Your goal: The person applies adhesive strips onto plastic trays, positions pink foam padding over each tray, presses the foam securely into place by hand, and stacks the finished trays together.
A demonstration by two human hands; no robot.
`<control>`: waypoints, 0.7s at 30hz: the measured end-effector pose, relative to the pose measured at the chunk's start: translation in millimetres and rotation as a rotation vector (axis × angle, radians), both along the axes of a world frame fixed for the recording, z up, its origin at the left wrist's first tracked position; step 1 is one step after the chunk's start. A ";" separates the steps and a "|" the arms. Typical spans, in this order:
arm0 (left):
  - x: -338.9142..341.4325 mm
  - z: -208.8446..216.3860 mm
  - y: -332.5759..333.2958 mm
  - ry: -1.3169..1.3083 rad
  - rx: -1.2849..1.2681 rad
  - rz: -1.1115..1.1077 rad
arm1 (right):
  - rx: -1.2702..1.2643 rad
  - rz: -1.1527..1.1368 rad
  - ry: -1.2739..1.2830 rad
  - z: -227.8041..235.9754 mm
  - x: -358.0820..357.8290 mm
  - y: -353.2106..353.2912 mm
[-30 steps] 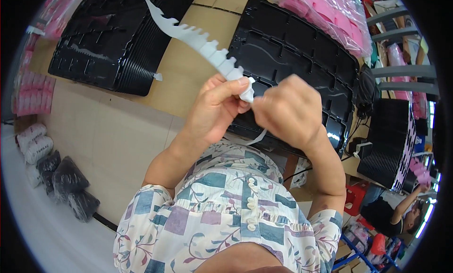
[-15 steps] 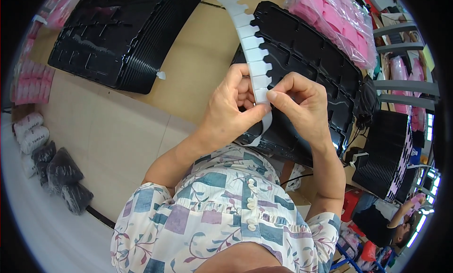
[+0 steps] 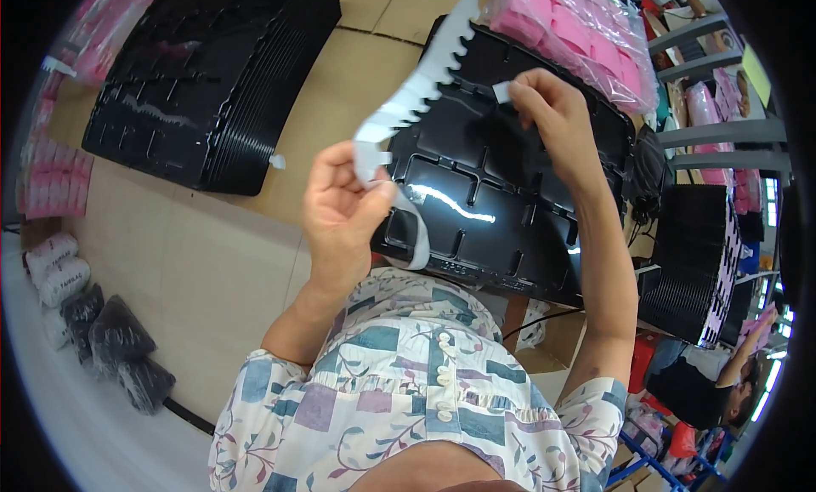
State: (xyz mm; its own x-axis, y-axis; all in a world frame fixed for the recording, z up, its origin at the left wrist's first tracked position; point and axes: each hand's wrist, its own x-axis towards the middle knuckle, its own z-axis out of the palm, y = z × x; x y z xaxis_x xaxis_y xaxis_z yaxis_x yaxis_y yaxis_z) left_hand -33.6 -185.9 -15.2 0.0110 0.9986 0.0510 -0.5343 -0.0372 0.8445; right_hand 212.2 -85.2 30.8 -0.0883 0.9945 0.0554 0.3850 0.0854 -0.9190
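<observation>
My left hand (image 3: 340,216) pinches a long white strip of tabbed stickers (image 3: 429,71) between thumb and fingers. The strip runs up and away to the far edge of the picture, and its loose tail curls down below the hand. Over the far part of a shiny black plastic tray (image 3: 501,182), my right hand (image 3: 552,118) is closed on a small white sticker (image 3: 502,92) at its fingertips. This sticker is apart from the strip. The tray lies flat, with moulded ridges across its face.
A tall stack of black trays (image 3: 204,84) stands at the left, with a small white tab at its side. Bagged pink packages (image 3: 565,24) lie behind the tray. Another black stack (image 3: 680,262) is at the right, near grey bars (image 3: 722,135). Another person (image 3: 697,390) works at the lower right.
My hands have moved apart: the left to the left with the strip, the right up and away over the tray. A small sticker is now separate in my right fingers.
</observation>
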 end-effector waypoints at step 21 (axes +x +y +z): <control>2.3 -24.5 -7.3 0.035 0.045 0.136 | 0.483 0.192 -0.895 -35.0 -12.9 113.9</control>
